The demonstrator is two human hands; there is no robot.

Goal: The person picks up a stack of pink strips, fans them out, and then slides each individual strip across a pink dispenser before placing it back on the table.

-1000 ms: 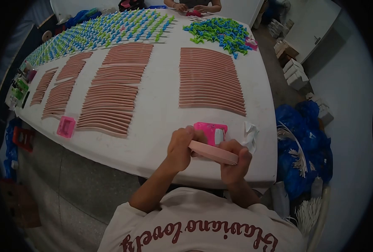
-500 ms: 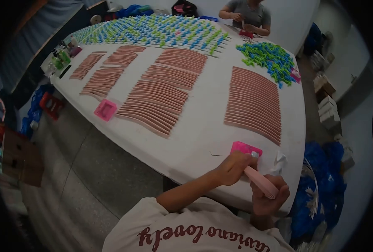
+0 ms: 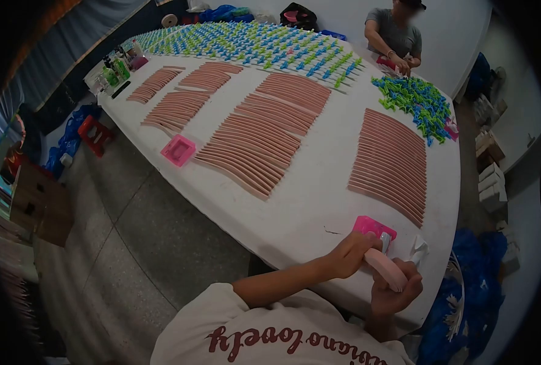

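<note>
My left hand is closed around the far end of a curved stack of pale pink strips. Around the near end of this bent stack, my right hand has its fingers wrapped. Just beyond my left hand sits a bright pink square tray, partly covered by the fingers, with a small shiny silvery piece at its near corner. White crumpled paper lies to the right. Farther up the white table, a row of brownish-pink strips lies side by side.
More strips lie in groups to the left, near another pink tray. Blue and green twisted pieces are piled at right and spread in rows at the back. A person works there. Blue bags flank the table.
The view has shifted, so the table and its contents sit farther right or lower. Both hands keep hold of the pink strips. The person across the table has leaned in toward the table.
</note>
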